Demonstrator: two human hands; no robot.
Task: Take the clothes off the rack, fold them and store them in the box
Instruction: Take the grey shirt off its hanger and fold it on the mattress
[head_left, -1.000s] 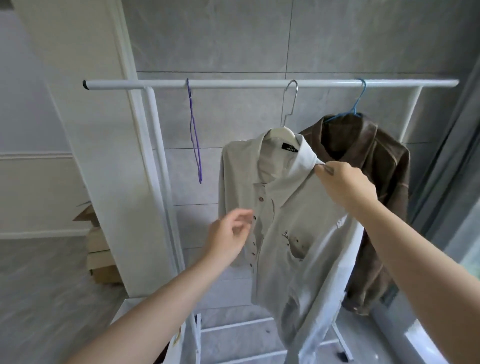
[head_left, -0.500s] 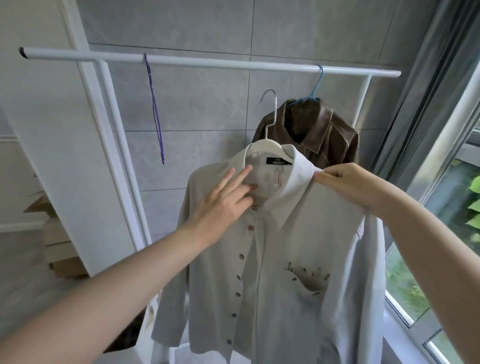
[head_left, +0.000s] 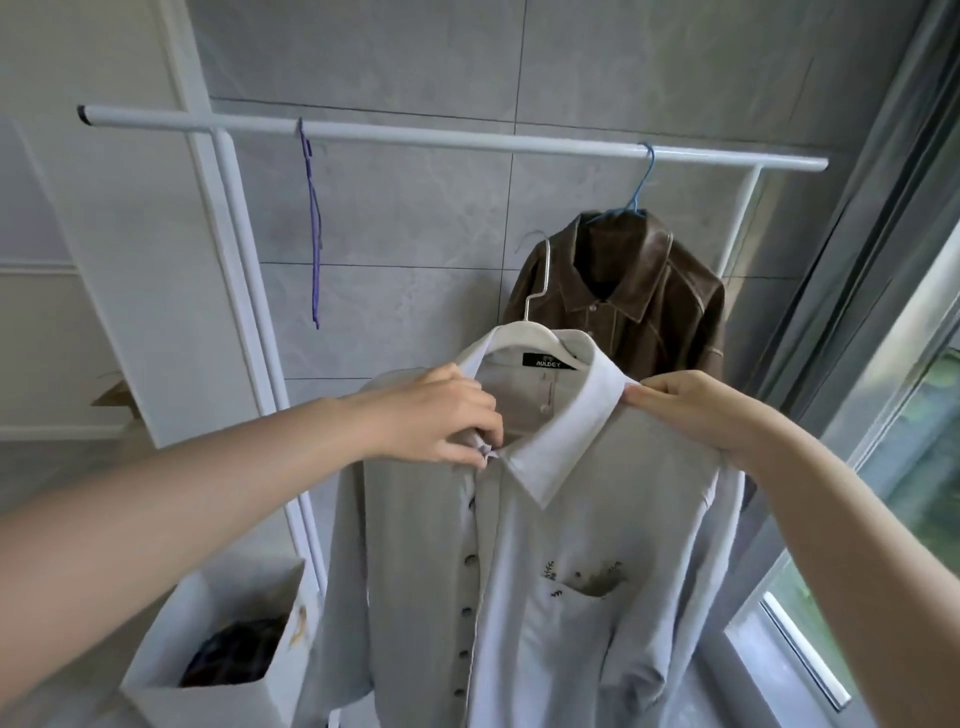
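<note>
Two bare forearms and hands, nothing worn on them.

The left hand (head_left: 436, 415) and right hand (head_left: 691, 410) show no gloves, rings or bracelets, and neither wrist carries a watch or band. Both forearms are uncovered along their whole visible length, from the wrists back to the lower corners of the view; no sleeve edge or cuff appears anywhere. The fingernails that show are short and look unpainted. The skin carries no visible markings or tattoos.

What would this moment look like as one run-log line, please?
step: unhanging | shirt: off rack, on hanger | left hand: grips placket | right hand: pinches collar
</note>
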